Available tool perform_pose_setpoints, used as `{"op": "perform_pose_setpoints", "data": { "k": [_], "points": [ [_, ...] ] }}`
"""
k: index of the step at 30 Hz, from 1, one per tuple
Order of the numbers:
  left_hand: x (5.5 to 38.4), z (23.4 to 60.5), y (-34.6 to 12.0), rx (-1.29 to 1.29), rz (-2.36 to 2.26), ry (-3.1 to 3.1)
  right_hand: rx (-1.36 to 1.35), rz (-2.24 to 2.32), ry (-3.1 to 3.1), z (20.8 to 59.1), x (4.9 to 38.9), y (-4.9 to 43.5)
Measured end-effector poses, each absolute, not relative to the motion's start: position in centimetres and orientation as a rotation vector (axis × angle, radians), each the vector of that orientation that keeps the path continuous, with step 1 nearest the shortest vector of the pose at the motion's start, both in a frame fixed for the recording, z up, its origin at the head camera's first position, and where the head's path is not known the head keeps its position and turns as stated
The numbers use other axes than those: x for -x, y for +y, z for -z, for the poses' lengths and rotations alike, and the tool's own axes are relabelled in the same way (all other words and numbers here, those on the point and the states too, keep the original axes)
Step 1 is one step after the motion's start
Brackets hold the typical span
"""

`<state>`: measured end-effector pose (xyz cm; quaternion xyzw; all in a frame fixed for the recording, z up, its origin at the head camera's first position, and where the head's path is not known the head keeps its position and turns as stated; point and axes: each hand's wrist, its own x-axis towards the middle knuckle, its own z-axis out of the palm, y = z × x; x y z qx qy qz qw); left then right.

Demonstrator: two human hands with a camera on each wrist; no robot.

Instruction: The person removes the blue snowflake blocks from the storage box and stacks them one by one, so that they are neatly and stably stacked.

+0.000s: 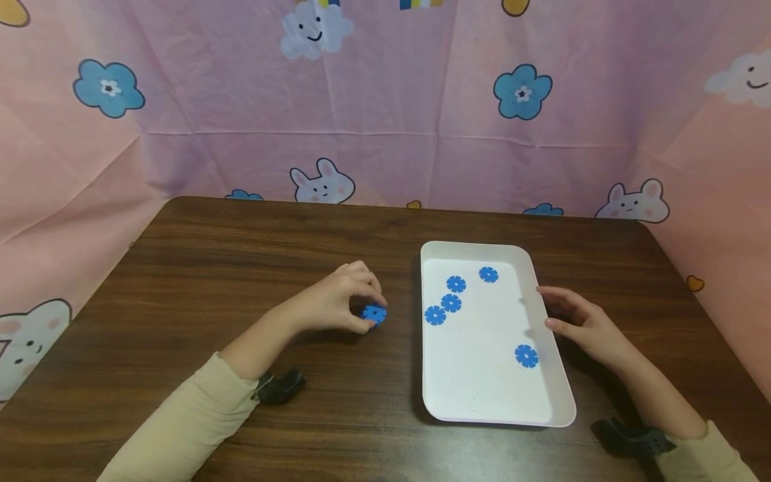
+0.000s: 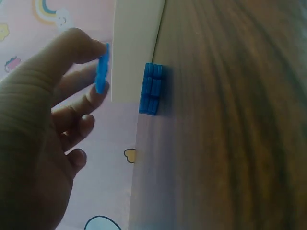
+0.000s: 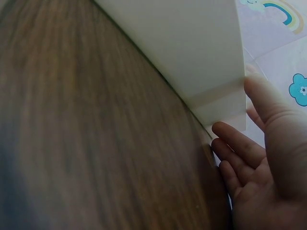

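Note:
My left hand (image 1: 337,299) pinches a blue notched snowflake disc (image 1: 376,314) between thumb and fingers, above the table left of the tray. The left wrist view shows that disc (image 2: 102,72) edge-on, apart from a short stack of blue discs (image 2: 151,89) on the tabletop. In the head view I cannot tell this stack from the held disc. Over at the tray's right side, my right hand (image 1: 587,328) touches the rim of the white tray (image 1: 557,381) with extended fingers and thumb. The right wrist view has the thumb (image 3: 261,93) against the tray's edge.
Inside the tray lie several blue discs: three close together near the left wall (image 1: 451,303), one farther back (image 1: 488,274), one by the right wall (image 1: 527,356). The dark wooden table (image 1: 211,268) meets a pink patterned cloth (image 1: 385,100) behind and at the sides.

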<state>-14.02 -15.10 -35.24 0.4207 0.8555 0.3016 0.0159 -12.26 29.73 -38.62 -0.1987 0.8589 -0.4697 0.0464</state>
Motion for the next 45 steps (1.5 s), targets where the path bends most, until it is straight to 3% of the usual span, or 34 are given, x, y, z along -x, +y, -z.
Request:
{"op": "perform_pose_setpoints", "data": {
  "k": [45],
  "points": [
    [14.7, 36.8, -15.3, -1.242, -0.837, 2.682, 0.588, 1.435, 2.618, 38.7, 12.3, 29.7]
  ]
}}
